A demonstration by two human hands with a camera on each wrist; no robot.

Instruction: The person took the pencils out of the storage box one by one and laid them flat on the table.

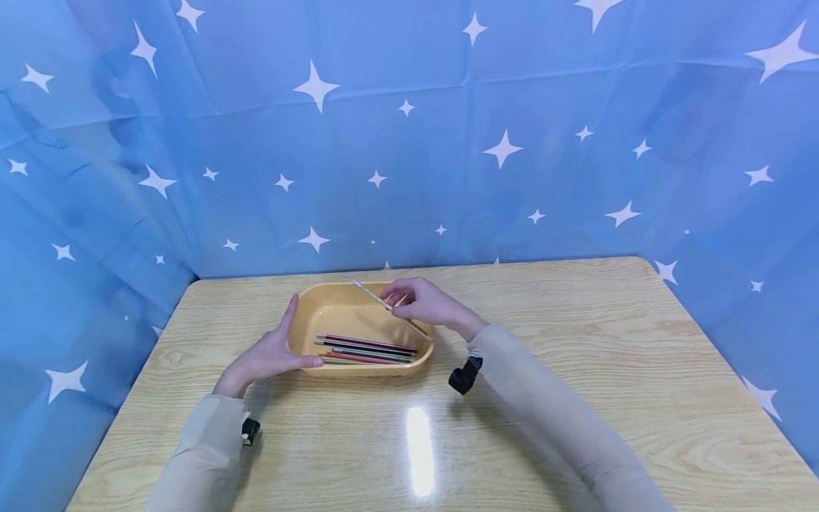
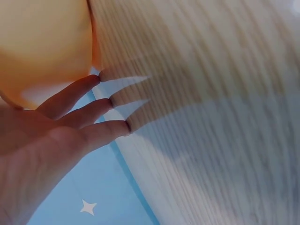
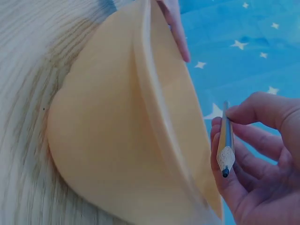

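A yellow-orange oval tray (image 1: 345, 316) stands on the table, with several pencils (image 1: 367, 344) lying side by side along its near side. My left hand (image 1: 269, 354) is spread around the tray's left end, thumb along the front rim and index finger at the left wall. Its other fingers (image 2: 89, 112) extend straight, low beside the tray, in the left wrist view. Over the tray's right part, my right hand (image 1: 422, 302) pinches one pencil (image 3: 226, 136) between thumb and fingers. This pencil slants across the tray, its sharpened dark tip facing the right wrist camera.
A light wood-grain table (image 1: 576, 320) extends on both sides and in front of the tray. Behind it hangs a blue cloth (image 1: 416, 156) with white stars. A black wrist device (image 1: 466, 375) hangs at the right sleeve.
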